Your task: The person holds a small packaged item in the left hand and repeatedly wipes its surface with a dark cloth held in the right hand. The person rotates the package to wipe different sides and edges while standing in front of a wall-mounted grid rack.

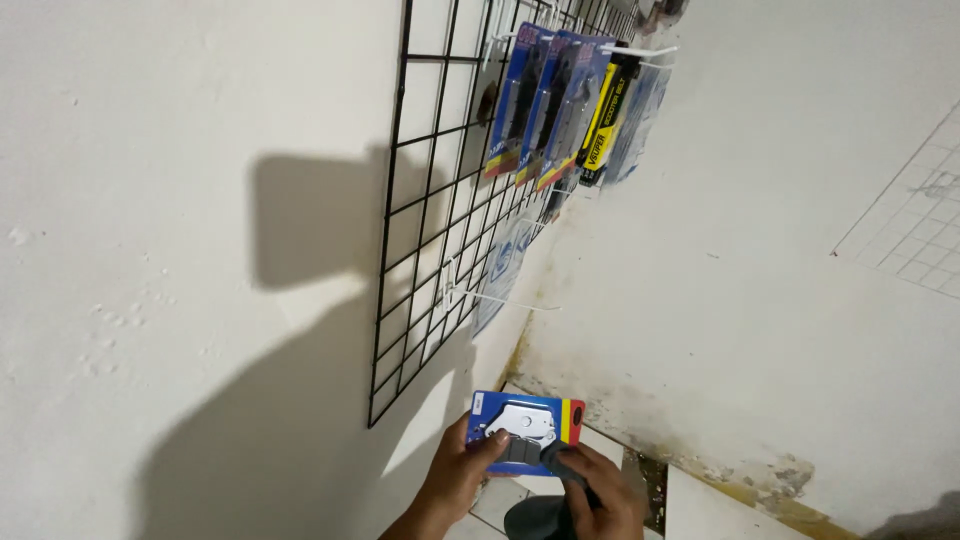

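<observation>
Harsh frontal light casts a dark, sharp shadow on the wall (180, 200).

blister pack (527, 432): blue, red-yellow edge (grey parts inside) | wire grid (440, 200): black | wall (150, 200): white

We see a small parts shop: a black wire grid panel (440, 210) above our fingers (490, 445) carries hanging blister packs (545, 100) on white hooks (500, 297).

A blister pack (527, 431) sits between both hands, below the wall grid (450, 220) hung with packets (560, 110).
</observation>
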